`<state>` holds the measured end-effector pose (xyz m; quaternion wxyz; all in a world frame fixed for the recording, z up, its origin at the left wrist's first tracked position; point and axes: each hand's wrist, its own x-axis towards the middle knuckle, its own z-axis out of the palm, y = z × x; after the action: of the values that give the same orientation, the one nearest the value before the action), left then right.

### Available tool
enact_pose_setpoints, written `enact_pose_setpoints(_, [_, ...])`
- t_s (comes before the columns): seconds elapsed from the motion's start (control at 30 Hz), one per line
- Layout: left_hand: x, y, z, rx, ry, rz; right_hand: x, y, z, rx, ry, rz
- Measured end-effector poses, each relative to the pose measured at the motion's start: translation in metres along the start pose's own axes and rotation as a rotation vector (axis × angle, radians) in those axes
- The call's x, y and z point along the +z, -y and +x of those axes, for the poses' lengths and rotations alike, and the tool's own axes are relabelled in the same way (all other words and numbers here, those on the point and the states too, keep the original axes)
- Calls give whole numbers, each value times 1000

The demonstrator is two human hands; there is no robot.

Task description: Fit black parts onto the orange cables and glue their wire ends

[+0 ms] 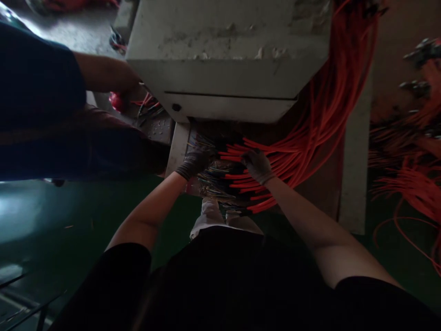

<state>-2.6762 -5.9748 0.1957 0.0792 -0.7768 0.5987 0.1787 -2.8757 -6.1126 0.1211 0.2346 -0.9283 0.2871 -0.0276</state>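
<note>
A thick bundle of orange cables (pixel 303 156) lies across the work surface, its ends pointing left. Thin dark wires (pixel 217 181) fan out from the stripped ends, some with yellowish tips. My left hand (pixel 198 161), in a grey glove, is over these wires, its fingers dark and hard to make out. My right hand (pixel 257 164), gloved too, is closed around orange cable near where the sheath ends. Which single cable it grips is partly hidden by the fingers.
A large pale machine housing (pixel 227 76) with a black knob (pixel 176 107) overhangs the cables. At left stands a co-worker in blue (pixel 41 87), one arm reaching behind the housing. More orange cables (pixel 413 184) lie at right. The floor (pixel 103 220) is green.
</note>
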Motion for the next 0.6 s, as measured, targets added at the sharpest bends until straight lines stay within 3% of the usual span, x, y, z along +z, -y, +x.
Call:
enact_pose_setpoints(0.1, [7,-14,-1,-98,-124,37,-11,-3,-12,44,21,-75])
enact_pose_setpoints(0.23, [38,-51,4,3,-13,5,-29,-12,-24,42,169,-266])
enact_pose_setpoints(0.37, [60,-74,18,-41,36,6,-40,-9,-23,31,244,-409])
enact_pose_setpoints(0.6, [52,-77,20,-56,101,50,-49,-4,-21,-42,316,-451])
